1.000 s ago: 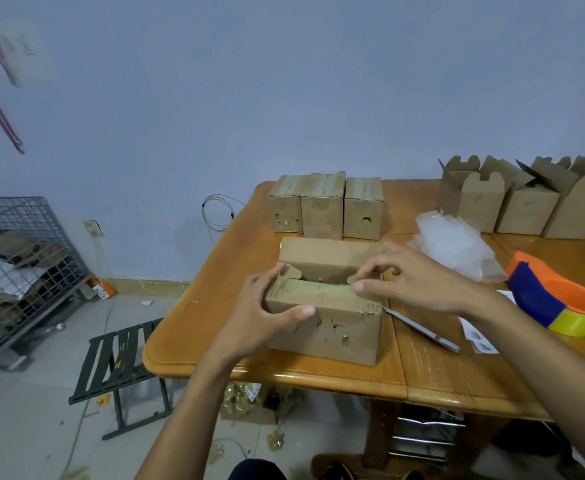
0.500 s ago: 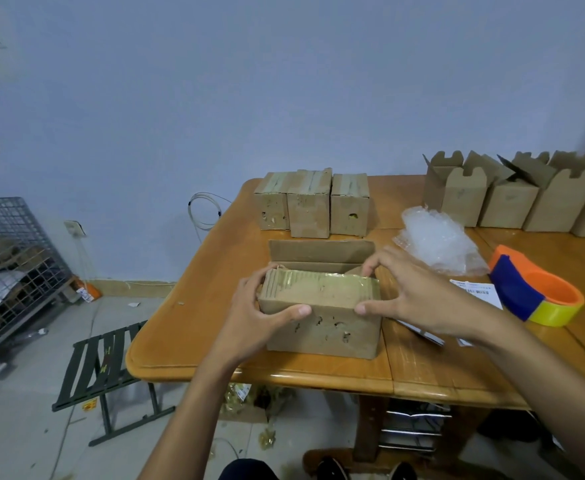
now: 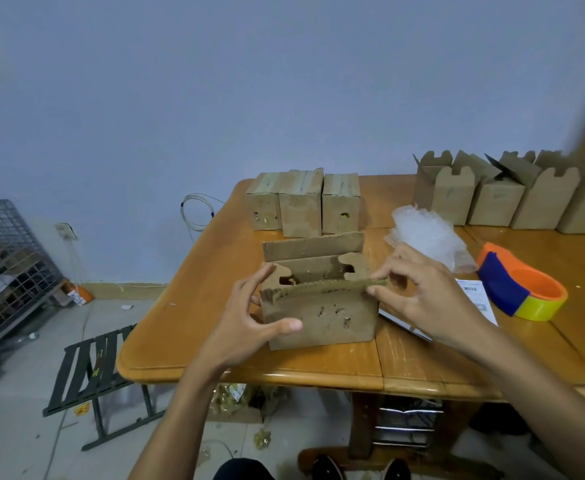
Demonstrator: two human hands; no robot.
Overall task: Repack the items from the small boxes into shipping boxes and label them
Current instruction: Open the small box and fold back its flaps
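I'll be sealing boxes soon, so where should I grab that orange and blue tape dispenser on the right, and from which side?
Probably from above with the right hand: the tape dispenser lies flat on the table with its hollow centre facing up, so fingers can drop inside and the thumb press the blue guard outside.

The picture I get is dim and flat, with a cold blue cast over the wall point(image 3: 284, 81). The light is soft, and I cannot tell where it comes from. The open box point(image 3: 318, 317) throws only a faint shadow on the bench point(image 3: 422, 362). A pale sheen runs along the front edge of the bench (also on the bubble wrap point(image 3: 426, 233)). The wide lens bends the borders: the wire crate point(image 3: 3, 271) leans, and the upper right corner is a brown smear.
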